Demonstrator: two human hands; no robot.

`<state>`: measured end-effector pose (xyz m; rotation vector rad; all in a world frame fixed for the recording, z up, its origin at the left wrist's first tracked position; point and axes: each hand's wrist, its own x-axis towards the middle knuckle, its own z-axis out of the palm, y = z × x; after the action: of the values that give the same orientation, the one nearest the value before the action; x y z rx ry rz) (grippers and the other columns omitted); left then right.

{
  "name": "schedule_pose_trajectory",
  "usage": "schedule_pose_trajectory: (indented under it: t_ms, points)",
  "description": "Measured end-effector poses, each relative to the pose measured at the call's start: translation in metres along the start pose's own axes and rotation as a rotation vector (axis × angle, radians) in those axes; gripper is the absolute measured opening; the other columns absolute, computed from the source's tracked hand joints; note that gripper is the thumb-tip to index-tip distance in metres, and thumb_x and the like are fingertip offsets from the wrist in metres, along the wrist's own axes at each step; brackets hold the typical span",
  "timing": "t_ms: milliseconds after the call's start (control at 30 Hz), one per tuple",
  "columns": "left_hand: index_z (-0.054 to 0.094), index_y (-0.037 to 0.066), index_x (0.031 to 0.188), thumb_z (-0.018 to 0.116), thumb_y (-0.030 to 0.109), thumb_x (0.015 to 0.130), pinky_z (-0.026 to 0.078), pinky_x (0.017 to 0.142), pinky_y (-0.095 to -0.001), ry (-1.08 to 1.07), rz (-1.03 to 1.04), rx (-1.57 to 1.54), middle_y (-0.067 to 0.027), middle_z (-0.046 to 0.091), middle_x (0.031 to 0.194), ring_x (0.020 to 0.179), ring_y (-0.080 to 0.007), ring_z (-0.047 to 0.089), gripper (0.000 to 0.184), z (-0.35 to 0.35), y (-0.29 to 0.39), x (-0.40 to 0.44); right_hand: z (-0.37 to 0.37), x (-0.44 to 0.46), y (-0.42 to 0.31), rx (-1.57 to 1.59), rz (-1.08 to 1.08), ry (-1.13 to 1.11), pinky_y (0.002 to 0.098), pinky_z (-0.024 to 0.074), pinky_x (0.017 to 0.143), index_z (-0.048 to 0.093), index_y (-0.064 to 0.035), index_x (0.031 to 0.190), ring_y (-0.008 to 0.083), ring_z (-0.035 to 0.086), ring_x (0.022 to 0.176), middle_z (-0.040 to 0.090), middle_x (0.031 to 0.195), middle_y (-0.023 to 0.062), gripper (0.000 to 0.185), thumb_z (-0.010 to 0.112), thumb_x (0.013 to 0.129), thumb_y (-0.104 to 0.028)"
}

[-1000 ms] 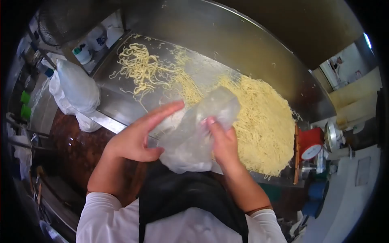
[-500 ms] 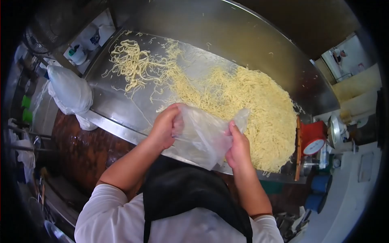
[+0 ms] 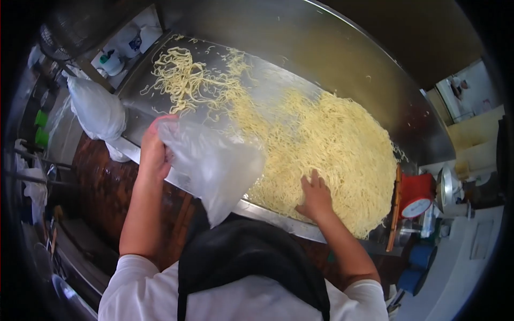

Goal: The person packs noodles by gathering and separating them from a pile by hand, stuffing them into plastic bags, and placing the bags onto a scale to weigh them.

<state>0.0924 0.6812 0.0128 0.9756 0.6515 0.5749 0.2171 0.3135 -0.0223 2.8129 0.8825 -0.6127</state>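
Observation:
A clear plastic bag [image 3: 214, 160] hangs from my left hand [image 3: 158, 147], whose fingers are closed round its upper edge. The bag looks puffed out, with no food visible inside. My right hand [image 3: 315, 198] rests at the near side of a big heap of yellow noodles [image 3: 353, 150], fingers spread and touching the strands. Thinner noodles trail leftward to a looser, thicker tangle [image 3: 182, 75] on the steel table [image 3: 270, 75].
A filled white plastic bag [image 3: 96, 109] stands at the table's left end. Past the right end sits a red dial scale [image 3: 416, 192], beside a wooden strip [image 3: 394, 208]. A tall steel backsplash [image 3: 321, 48] rises along the far side.
My right hand has let go of the plastic bag and moved onto the noodles. My left hand has carried the bag to the left, and the bag has opened out.

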Motion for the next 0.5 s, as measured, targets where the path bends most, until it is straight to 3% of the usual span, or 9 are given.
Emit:
schedule_pose_trajectory:
  t_ms: [167,267,367,467,500]
  points:
    - [0.060,0.005,0.100,0.056,0.007,0.083,0.048,0.059,-0.0252,0.038,-0.098,0.025,-0.0019,0.060,0.078,0.068,-0.0113,0.058,0.018,-0.009,-0.009,-0.030,-0.004,0.088,-0.012,-0.011,0.087,0.010,0.0465,0.0409,0.093,0.050,-0.0106,0.122,0.0362,0.045,0.119,0.033,0.140,0.0208,0.073,0.079,0.058,-0.029]
    - [0.060,0.005,0.100,0.056,0.006,0.082,0.048,0.059,-0.0249,0.029,-0.104,0.049,-0.0023,0.061,0.078,0.067,-0.0112,0.059,0.018,-0.014,-0.013,-0.041,0.003,0.134,-0.004,0.198,0.142,0.203,0.0444,0.0445,0.087,0.057,-0.0090,0.111,0.0335,0.055,0.108,0.051,0.124,0.0198,0.057,0.077,0.060,-0.025]
    - [0.060,0.004,0.100,0.055,0.005,0.081,0.048,0.061,-0.0250,0.014,-0.063,0.069,-0.0031,0.062,0.080,0.067,-0.0117,0.060,0.020,-0.024,0.000,-0.048,0.015,0.141,0.025,0.708,0.156,0.411,0.0409,0.0458,0.087,0.058,-0.0063,0.109,0.0326,0.059,0.099,0.061,0.108,0.0166,0.055,0.076,0.061,-0.025]
    - [0.060,0.003,0.101,0.056,0.005,0.080,0.048,0.062,-0.0248,0.054,0.000,0.035,-0.0035,0.063,0.081,0.069,-0.0116,0.060,0.021,-0.031,0.009,-0.049,0.002,0.116,0.064,0.860,-0.013,0.720,0.0387,0.0458,0.088,0.057,-0.0030,0.113,0.0301,0.060,0.098,0.063,0.105,0.0147,0.052,0.072,0.068,-0.024]
    - [0.060,0.003,0.102,0.056,0.005,0.079,0.048,0.063,-0.0248,0.060,-0.001,0.015,-0.0036,0.063,0.082,0.070,-0.0116,0.060,0.023,-0.035,0.010,-0.048,-0.014,0.107,0.077,0.932,0.008,0.724,0.0377,0.0456,0.089,0.056,-0.0019,0.114,0.0275,0.060,0.098,0.062,0.107,0.0139,0.051,0.071,0.070,-0.022]
